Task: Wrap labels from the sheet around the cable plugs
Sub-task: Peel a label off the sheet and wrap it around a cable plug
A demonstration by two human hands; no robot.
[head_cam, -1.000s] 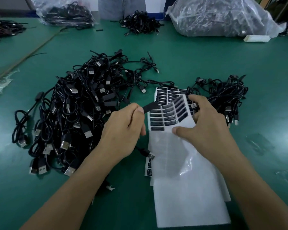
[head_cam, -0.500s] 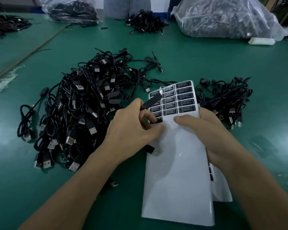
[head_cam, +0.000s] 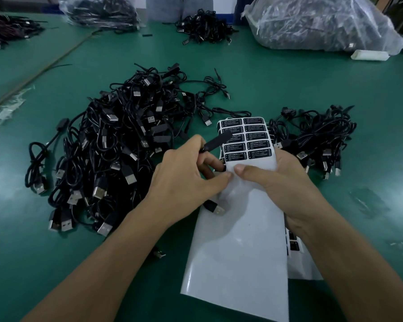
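Observation:
A white label sheet (head_cam: 240,247) with black labels (head_cam: 244,140) at its far end is lifted off the green table. My right hand (head_cam: 277,182) grips the sheet, thumb on top just below the labels. My left hand (head_cam: 186,180) holds a black cable plug (head_cam: 216,143) between its upper fingers, the plug pointing over the labels. Its thumb and a finger pinch at the sheet's left edge, where a dark label corner shows. The cable's USB end (head_cam: 215,209) hangs below the left hand.
A big pile of black USB cables (head_cam: 107,145) lies to the left, a smaller pile (head_cam: 316,138) to the right behind the sheet. More label sheets (head_cam: 298,259) lie under the held one. Plastic bags of cables (head_cam: 316,22) stand at the table's far side.
The sheet was raised and flattened from its bent pose. My left hand moved in to its left edge and now pinches there beside my right thumb.

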